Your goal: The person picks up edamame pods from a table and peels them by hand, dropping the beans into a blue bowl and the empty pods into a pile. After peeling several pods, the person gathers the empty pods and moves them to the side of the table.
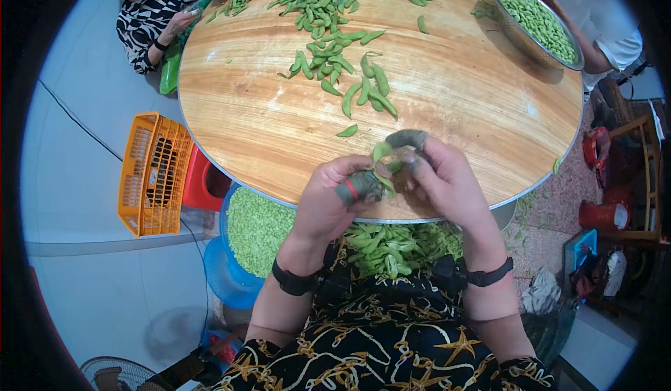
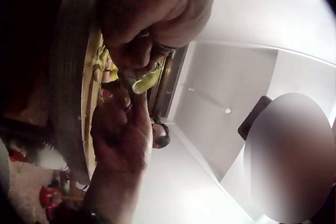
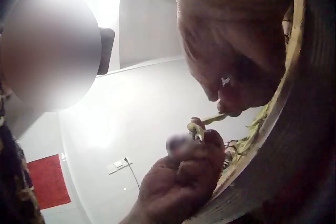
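Note:
Over the near edge of the round wooden table (image 1: 231,111), my two hands meet around green soybean pods. My left hand (image 1: 328,198) pinches a pod (image 3: 196,130) between thumb and fingers; a dark wrap with a red band covers one digit. Facing it, my right hand (image 1: 451,181), also with a dark-wrapped finger, has its fingertips curled on a pod (image 1: 382,151). In the left wrist view a pod (image 2: 147,81) sticks out by the fingertips. A loose pod (image 1: 347,131) lies just beyond the hands, with a trail of pods (image 1: 328,55) farther back.
A heap of pods (image 1: 391,247) sits below the table edge at my lap. To the left stand a blue basin of shelled beans (image 1: 260,226), a red stool (image 1: 199,181) and an orange crate (image 1: 150,174). A metal bowl (image 1: 574,59) is at far right; two people sit across.

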The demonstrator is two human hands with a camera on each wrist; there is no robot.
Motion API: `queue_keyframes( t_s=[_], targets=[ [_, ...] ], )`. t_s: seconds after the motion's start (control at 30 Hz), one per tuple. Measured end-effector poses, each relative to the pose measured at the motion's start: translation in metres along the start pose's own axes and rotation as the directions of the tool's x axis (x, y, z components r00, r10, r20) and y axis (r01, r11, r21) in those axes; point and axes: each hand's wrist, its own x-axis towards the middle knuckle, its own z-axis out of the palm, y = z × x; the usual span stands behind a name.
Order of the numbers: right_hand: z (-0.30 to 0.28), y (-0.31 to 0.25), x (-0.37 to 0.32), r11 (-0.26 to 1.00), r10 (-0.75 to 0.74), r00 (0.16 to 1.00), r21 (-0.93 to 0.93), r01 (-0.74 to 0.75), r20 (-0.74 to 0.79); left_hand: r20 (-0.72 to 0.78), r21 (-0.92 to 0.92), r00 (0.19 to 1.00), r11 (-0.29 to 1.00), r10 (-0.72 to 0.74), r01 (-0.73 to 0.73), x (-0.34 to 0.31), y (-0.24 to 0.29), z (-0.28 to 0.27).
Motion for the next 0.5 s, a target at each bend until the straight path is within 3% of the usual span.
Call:
queue_keyframes(
  t_s=[0.1, 0.17, 0.23, 0.33, 0.5],
  targets=[
    [-0.002, 0.008, 0.002, 0.997, -0.004, 0.995, -0.082, 0.013, 0.104, 0.153, 0.023, 0.988, 0.999, -0.035, 0.032, -0.002, -0.003, -0.008],
    [-0.001, 0.009, 0.002, 0.982, -0.175, 0.977, -0.048, 0.182, 0.123, 0.218, 0.037, 0.975, 0.999, -0.038, 0.031, -0.004, -0.001, -0.009],
    [-0.002, 0.006, 0.001, 0.978, -0.194, 0.966, -0.047, 0.204, 0.17, 0.336, -0.063, 0.94, 0.995, -0.049, 0.075, -0.007, 0.005, -0.008],
    [-0.001, -0.002, -0.001, 0.96, -0.234, 0.95, -0.105, 0.26, 0.207, 0.383, -0.024, 0.923, 1.0, 0.018, -0.009, -0.008, 0.002, -0.007],
    [0.002, -0.005, -0.003, 0.95, -0.215, 0.959, -0.189, 0.249, 0.184, 0.383, -0.1, 0.923, 0.992, -0.029, 0.073, -0.007, 0.007, -0.011]
  ],
)
